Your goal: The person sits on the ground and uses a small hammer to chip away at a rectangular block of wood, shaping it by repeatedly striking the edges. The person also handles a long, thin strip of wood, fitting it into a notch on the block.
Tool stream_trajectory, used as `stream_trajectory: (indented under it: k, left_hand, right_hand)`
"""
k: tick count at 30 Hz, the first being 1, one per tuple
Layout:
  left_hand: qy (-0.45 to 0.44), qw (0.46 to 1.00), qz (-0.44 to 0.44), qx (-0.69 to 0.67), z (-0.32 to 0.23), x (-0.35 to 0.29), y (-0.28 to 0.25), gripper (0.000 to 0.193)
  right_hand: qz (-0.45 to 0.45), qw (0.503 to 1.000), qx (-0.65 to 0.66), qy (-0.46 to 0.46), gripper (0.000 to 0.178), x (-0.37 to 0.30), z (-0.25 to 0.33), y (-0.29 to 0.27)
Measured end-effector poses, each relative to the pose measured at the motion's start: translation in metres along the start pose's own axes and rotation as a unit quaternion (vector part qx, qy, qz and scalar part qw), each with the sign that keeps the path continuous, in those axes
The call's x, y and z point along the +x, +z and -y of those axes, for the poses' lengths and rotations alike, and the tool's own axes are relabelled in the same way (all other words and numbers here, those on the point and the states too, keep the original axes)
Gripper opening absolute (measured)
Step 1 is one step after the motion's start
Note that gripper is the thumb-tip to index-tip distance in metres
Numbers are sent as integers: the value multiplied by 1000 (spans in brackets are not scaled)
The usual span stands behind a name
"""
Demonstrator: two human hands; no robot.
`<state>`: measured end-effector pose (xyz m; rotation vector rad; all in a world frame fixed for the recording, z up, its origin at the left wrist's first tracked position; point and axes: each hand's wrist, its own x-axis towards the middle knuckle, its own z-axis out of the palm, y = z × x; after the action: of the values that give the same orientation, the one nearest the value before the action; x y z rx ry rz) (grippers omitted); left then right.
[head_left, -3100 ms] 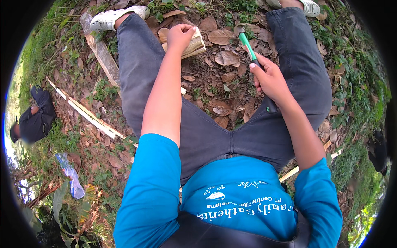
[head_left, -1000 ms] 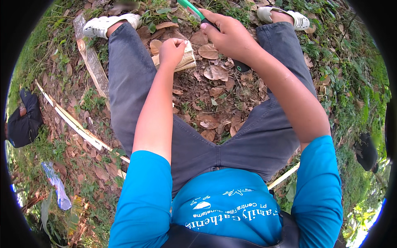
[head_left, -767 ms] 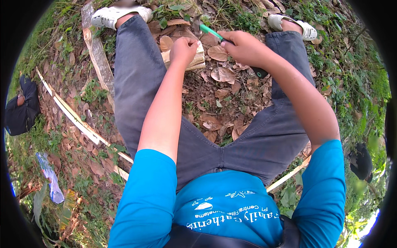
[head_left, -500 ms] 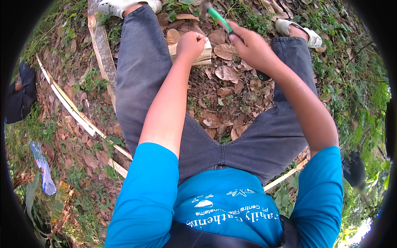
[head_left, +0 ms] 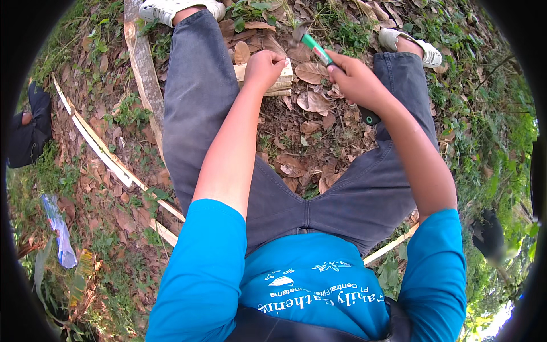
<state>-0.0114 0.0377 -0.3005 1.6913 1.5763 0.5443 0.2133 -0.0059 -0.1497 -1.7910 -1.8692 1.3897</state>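
Note:
My right hand (head_left: pixel 362 82) is wrapped round a hammer (head_left: pixel 317 49) with a green shaft and a black grip end. The hammer's head, a little blurred, is raised beyond the wood and slightly to its right. Between my lower legs lies a stack of pale wood pieces (head_left: pixel 279 87) on dry leaves. My left hand (head_left: pixel 263 69) rests over the top of this stack, thumb and forefinger pinched together near its right end. Whatever sits in that pinch is too small to name.
Long pale wood strips (head_left: pixel 102 149) lie on the leafy ground at left, near a barked log (head_left: pixel 142 74). A crumpled blue-white plastic piece (head_left: pixel 58 231) is farther left. Part of another person in dark clothing (head_left: pixel 33 125) shows at the left rim. Another strip (head_left: pixel 393 243) lies by my right hip.
The hammer's head has come nearer to the wood stack and a little to the right. My right hand has shifted slightly right and nearer to me. My left hand stays at the stack.

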Motion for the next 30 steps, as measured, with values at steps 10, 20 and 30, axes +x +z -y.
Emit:
stream_trajectory:
  k: [10,20,30]
  left_hand:
    - [106,890,225,381,8,7,-50,127]
    - [100,904,25,415,-29,-15,-9,112]
    - [139,896,-47,418,-10,-22,8,119]
  right_hand:
    - [-94,969,228,18,55,-53,-11,-9]
    - [-173,961,215,-12,56,-78,-54,15]
    - [-277,950,-22,-145,55,-54,-97,82]
